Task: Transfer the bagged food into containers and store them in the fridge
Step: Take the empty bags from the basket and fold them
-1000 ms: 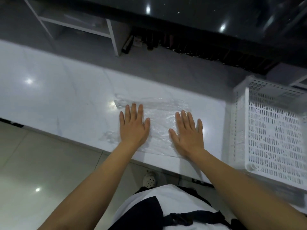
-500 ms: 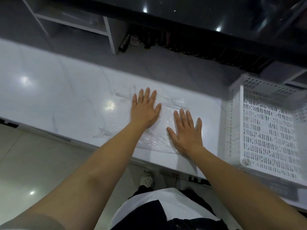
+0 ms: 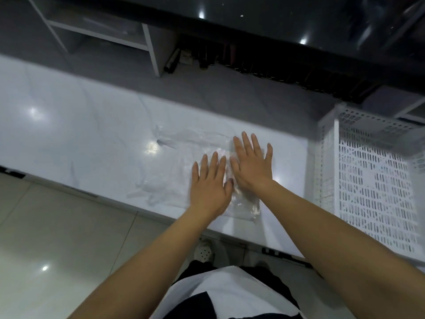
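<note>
Both forearms are bare to the elbow, with no sleeves, watch or rings showing on the left hand (image 3: 209, 186) or right hand (image 3: 251, 163). The torso wears a white top (image 3: 226, 293) with black panels, and a pale perforated clog (image 3: 204, 250) covers one foot.

Counter (image 3: 69, 125) bare left of the hands; white perforated crate (image 3: 372, 180) blocks right; shelf unit (image 3: 151, 44) far.

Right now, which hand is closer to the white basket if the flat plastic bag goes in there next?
The right hand, probably. It lies flat on the clear plastic bag nearest the white basket. The left hand presses the bag too, but sits farther from the basket.
</note>
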### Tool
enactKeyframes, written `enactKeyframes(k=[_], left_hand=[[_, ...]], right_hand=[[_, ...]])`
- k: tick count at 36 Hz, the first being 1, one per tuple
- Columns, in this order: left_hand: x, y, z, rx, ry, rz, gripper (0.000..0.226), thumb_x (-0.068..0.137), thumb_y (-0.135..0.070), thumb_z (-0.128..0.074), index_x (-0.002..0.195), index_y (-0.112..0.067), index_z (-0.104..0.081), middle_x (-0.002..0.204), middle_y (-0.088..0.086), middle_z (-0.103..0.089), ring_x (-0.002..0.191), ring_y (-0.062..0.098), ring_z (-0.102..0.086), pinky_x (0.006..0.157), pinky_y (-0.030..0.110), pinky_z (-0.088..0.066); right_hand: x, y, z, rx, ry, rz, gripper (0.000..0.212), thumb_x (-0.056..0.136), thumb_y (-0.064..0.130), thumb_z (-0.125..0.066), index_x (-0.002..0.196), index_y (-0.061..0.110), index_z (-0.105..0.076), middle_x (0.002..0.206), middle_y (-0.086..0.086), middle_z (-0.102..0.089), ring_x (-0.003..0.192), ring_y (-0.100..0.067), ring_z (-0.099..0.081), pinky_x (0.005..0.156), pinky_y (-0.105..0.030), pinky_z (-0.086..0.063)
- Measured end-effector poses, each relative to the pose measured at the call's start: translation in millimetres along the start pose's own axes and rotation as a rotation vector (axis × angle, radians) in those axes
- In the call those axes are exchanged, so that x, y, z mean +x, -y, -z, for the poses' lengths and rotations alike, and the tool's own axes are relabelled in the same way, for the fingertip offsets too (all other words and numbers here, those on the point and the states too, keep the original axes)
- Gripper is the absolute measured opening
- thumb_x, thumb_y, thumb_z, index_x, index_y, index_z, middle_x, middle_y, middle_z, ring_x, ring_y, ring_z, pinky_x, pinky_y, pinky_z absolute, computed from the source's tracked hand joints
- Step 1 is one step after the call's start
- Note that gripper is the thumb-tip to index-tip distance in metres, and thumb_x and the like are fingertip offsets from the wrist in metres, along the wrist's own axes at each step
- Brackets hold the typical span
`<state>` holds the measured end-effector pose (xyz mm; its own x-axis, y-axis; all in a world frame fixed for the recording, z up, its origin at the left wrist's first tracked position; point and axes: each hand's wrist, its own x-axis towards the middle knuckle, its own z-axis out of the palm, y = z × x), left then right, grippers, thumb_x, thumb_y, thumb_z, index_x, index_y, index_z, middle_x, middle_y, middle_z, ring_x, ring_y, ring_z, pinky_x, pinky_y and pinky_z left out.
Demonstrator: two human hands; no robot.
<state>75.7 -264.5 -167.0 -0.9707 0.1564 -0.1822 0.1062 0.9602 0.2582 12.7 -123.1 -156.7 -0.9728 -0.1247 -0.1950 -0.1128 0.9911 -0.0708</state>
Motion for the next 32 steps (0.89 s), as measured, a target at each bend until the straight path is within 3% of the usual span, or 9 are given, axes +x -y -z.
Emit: enactKeyframes(k=[7,16,20,25,28,32], left_hand=[[-12,27,-4,0.049,-0.02,0.044,0.071,0.098,-0.062,-0.002,0.161,-0.028,0.007,0.169,0.0,0.011,0.155,0.022,0.014,0.124,0.05,0.007],[-27,73,16,-0.04,-0.082,0.222,0.072,0.104,-0.053,-0.02,0.161,-0.018,0.008,0.169,0.005,0.013,0.155,0.023,0.016,0.125,0.042,0.011],[-5,40,28,-0.072,-0.169,0.022,0.065,0.106,-0.042,-0.022,0.161,-0.019,0.002,0.169,0.002,0.011,0.155,0.023,0.015,0.125,0.043,0.009],[61,-2,26,-0.038,-0.037,-0.137,0.057,0.107,-0.04,-0.016,0.162,-0.026,-0.003,0.17,-0.002,0.004,0.155,0.02,0.012,0.126,0.043,0.008],[94,17,26,0.051,0.03,-0.155,0.056,0.107,-0.045,-0.011,0.161,-0.031,-0.002,0.17,-0.003,0.004,0.156,0.022,0.01,0.126,0.045,0.006],[109,62,34,0.09,-0.016,-0.113,0.059,0.105,-0.051,-0.007,0.161,-0.034,-0.002,0.17,-0.003,0.001,0.156,0.022,0.006,0.126,0.046,0.004]], right_hand=[[12,-12,-18,0.059,-0.021,-0.013,0.068,0.099,0.063,-0.002,0.159,0.034,0.01,0.168,0.006,0.014,0.154,-0.017,0.017,0.12,-0.056,0.012],[13,-15,-20,0.05,-0.043,-0.01,0.076,0.096,0.067,0.003,0.16,0.028,0.012,0.168,0.005,0.015,0.154,-0.018,0.018,0.121,-0.058,0.01],[11,-13,-20,0.042,-0.047,-0.021,0.076,0.096,0.067,0.004,0.16,0.027,0.012,0.168,0.004,0.015,0.154,-0.019,0.018,0.121,-0.058,0.009],[11,-12,-18,0.034,-0.043,-0.026,0.072,0.097,0.06,0.004,0.16,0.027,0.011,0.168,0.003,0.015,0.154,-0.02,0.019,0.121,-0.059,0.008],[11,-13,-20,0.035,-0.051,-0.029,0.069,0.098,0.058,0.003,0.16,0.028,0.01,0.169,0.003,0.014,0.154,-0.019,0.017,0.121,-0.058,0.008],[13,-14,-22,0.04,-0.064,-0.031,0.069,0.099,0.059,0.0,0.16,0.028,0.007,0.169,0.003,0.009,0.155,-0.02,0.013,0.122,-0.057,0.008]])
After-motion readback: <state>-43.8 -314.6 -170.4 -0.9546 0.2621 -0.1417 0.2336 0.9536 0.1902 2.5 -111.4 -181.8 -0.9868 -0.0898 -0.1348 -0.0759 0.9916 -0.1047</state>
